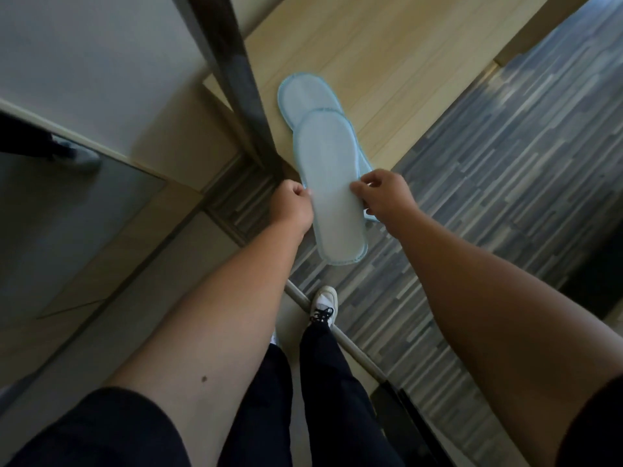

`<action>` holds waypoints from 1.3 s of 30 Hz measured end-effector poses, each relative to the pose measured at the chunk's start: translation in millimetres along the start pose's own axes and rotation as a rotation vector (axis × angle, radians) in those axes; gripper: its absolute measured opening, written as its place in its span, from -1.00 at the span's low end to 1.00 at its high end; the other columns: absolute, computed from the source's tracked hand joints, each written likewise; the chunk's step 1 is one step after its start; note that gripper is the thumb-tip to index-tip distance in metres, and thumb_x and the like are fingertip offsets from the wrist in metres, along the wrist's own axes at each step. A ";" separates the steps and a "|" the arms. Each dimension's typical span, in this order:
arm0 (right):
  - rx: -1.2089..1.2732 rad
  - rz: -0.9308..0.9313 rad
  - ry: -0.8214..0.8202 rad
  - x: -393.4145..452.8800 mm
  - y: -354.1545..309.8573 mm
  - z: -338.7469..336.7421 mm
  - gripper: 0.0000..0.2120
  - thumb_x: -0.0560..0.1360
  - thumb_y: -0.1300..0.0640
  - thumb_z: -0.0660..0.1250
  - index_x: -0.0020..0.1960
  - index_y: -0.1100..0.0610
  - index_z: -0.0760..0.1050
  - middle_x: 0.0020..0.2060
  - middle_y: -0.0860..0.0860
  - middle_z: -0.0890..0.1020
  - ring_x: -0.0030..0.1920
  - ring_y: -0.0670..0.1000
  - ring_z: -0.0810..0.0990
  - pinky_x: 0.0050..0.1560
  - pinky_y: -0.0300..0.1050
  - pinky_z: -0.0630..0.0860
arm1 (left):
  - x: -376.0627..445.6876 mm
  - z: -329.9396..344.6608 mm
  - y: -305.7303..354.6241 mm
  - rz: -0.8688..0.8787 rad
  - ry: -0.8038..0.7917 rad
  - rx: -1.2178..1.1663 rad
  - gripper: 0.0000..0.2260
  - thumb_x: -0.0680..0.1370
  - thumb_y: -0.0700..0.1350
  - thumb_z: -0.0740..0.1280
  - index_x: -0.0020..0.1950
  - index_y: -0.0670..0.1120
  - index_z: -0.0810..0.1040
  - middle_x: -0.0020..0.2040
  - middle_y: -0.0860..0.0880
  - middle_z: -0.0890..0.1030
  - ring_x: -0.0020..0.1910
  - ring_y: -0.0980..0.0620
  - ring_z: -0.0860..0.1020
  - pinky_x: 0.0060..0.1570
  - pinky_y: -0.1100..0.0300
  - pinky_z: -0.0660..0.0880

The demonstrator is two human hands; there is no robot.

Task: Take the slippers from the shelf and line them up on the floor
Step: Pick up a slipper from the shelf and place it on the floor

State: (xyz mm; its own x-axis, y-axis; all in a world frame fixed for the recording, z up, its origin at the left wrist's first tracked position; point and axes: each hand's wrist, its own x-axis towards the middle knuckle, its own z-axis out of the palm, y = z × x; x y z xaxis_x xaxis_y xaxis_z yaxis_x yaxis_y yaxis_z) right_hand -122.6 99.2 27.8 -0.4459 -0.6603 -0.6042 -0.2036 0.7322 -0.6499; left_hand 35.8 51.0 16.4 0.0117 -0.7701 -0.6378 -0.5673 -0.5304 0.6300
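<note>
We hold the upper slipper (332, 183) by its two long edges, left hand (292, 207) and right hand (387, 193) pinched shut on it, over the lower slipper (305, 96) on the wooden shelf (404, 62). It looks thin, light and floppy, so gripping mid-length at the stitched rim seems best.

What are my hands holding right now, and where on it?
Both the left hand and right hand pinch the pale blue flat fabric slipper by its opposite long edges, mid-length.
</note>
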 end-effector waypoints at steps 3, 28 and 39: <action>-0.001 0.035 -0.042 -17.9 10.6 16.0 -0.80 0.44 0.08 0.45 0.01 0.16 0.58 -0.29 0.06 0.61 -0.31 0.03 0.58 -0.12 0.02 0.61 | -15.6 -9.3 -27.7 -0.013 0.012 0.007 -0.94 0.54 -0.13 0.31 -0.10 -0.10 0.50 -0.03 -0.14 0.63 -0.08 -0.09 0.54 -0.09 0.16 0.41; -0.091 0.001 -0.568 -135.2 -6.0 346.4 -0.92 0.50 0.10 0.39 -0.09 0.12 0.59 -0.10 0.12 0.68 -0.11 0.07 0.66 -0.10 -0.05 0.61 | -46.0 -249.1 -315.2 -0.268 0.296 -0.313 -0.87 0.52 -0.07 0.32 -0.22 -0.02 0.46 -0.11 -0.13 0.63 -0.10 -0.14 0.59 0.02 -0.11 0.58; -0.122 -0.052 -0.573 -86.0 16.1 416.0 -0.89 0.51 0.10 0.37 -0.18 0.09 0.56 -0.21 0.04 0.66 -0.27 -0.06 0.67 -0.31 -0.22 0.57 | 17.1 -240.0 -368.6 -0.352 0.366 -0.361 -0.82 0.55 -0.07 0.25 0.00 -0.16 0.54 0.00 -0.17 0.63 -0.02 -0.16 0.59 0.06 -0.08 0.56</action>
State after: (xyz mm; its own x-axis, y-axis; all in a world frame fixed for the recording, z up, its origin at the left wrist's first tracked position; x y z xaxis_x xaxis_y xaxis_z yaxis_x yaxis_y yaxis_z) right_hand 275.1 98.4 -122.4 0.1026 -0.6560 -0.7478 -0.3269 0.6878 -0.6482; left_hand 442.6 148.2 -120.4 0.4650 -0.5647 -0.6818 -0.1643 -0.8118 0.5603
